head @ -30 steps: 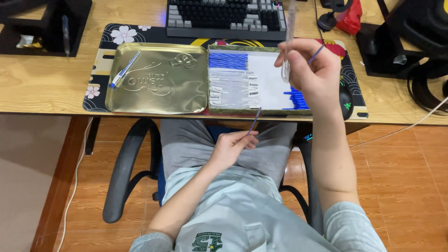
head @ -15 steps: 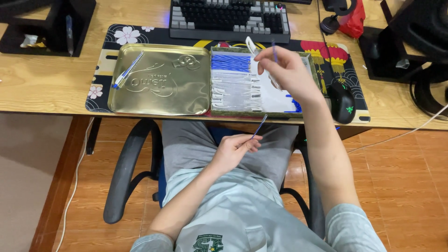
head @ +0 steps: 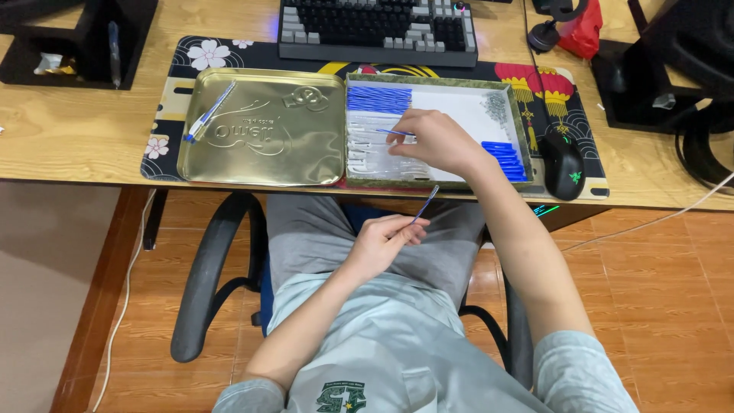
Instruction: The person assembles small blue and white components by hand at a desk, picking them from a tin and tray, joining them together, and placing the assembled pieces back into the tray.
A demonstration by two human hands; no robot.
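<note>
My right hand (head: pixel 436 141) pinches a thin blue refill (head: pixel 394 133) over the white-lined parts tray (head: pixel 527 126); my left hand (head: pixel 378 245) grips another thin blue-tipped refill (head: pixel 425 204) below; two finished blue-and-white pens (head: pixel 208 113) lie far left.

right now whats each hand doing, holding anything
Left hand: closed on a thin blue refill, over the lap.
Right hand: in the tray, fingers pinching a blue refill piece.

The picture is bright and even, with soft light that seems to come from above. The gold lid (head: pixel 260 126) shines and shows pale glare on its flat top. A dark shadow lies under the surface (head: pixel 76 130), by the chair (head: pixel 206 291). Most things look sharp. The thin stick (head: pixel 424 205) is a little blurry. Straight edges bend slightly near the corners.
</note>
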